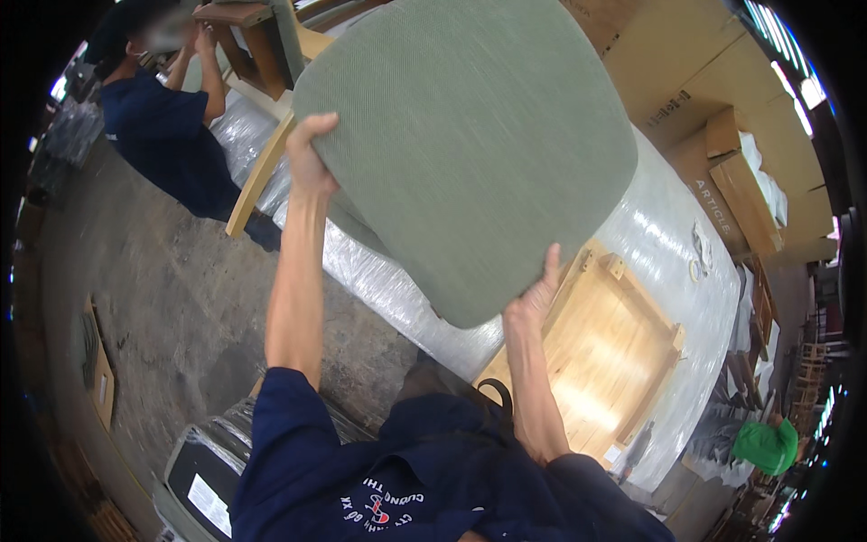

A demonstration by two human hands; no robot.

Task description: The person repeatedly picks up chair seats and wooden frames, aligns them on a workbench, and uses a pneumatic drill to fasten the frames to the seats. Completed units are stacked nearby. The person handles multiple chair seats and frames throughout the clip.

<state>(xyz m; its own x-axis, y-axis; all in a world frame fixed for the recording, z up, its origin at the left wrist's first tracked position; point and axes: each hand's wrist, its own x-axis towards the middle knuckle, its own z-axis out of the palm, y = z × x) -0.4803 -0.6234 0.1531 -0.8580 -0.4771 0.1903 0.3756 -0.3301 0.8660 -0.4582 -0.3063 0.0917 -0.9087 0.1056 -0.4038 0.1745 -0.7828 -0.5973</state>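
A grey-green fabric seat cushion (479,144) with rounded corners is held up in front of me, tilted, between both hands. My left hand (312,158) grips its left edge, thumb on the fabric face and the other fingers hidden behind. Low on the right edge, my right hand (536,303) holds it the same way, thumb pointing up. Beneath it a pale wooden frame panel (605,361) with a raised rim lies on the plastic-covered table (695,316). Another green padded part shows partly behind the cushion.
At upper left a co-worker in a dark shirt (163,135) handles a brown wooden piece (248,45). Cardboard boxes (713,90) stand at the right. A roll of tape (694,270) lies on the table. Plastic-wrapped cushions (194,479) are stacked at lower left. Farther right is someone in green (766,446).
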